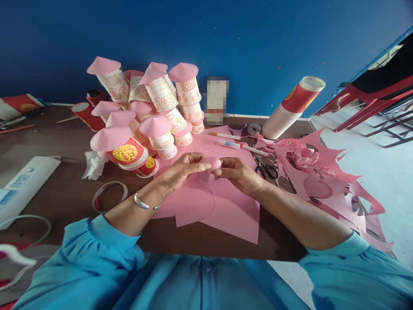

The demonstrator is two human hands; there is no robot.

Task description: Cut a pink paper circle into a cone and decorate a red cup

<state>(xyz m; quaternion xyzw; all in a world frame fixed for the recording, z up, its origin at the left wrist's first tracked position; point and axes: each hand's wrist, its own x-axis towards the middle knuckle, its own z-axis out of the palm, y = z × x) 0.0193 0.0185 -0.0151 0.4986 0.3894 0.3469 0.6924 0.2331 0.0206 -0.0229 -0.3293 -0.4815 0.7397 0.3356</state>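
Observation:
Both my hands pinch a small curved piece of pink paper [212, 163] above the middle of the table. My left hand [183, 168] has its fingers closed on the left edge of the paper. Opposite it, my right hand [239, 173] grips the right edge between thumb and fingers. Beneath them lie flat pink sheets [232, 211], one with a circle outline on it. A glue stick [228, 144] and capped pens rest just beyond my hands. Black-handled scissors [266, 169] lie to the right of my right hand.
Paper cups with pink cone tops [158, 92] stand stacked at the back left. A leaning stack of cups [293, 107] and a tape roll [254, 128] are at the back right. Cut pink scraps [318, 183] spread over the right edge. A white power strip [27, 183] lies left.

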